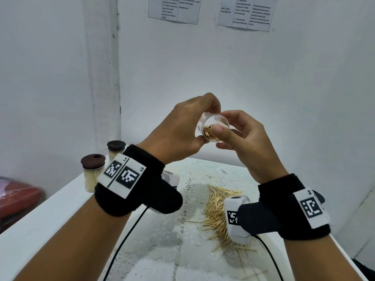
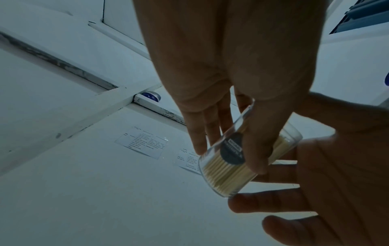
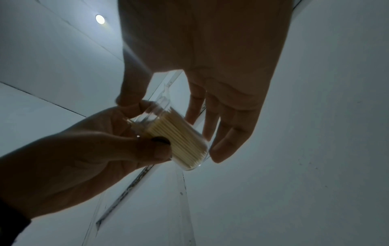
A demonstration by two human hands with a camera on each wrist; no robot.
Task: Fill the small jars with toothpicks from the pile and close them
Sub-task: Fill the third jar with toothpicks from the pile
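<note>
A small clear jar, lidless and partly full of toothpicks, is held in the air above the table with its mouth tilted toward me. My left hand grips its body from the left, thumb on the black label. My right hand pinches the rim, with the thumb lying across the mouth on the toothpick ends and the forefinger over the far edge. In the right wrist view the jar shows packed toothpicks. The loose toothpick pile lies on the table below, partly hidden by my right wrist.
Two filled jars with dark brown lids stand at the table's back left corner. A lace cloth covers the white table. A red object lies off the left edge. Printed sheets hang on the wall.
</note>
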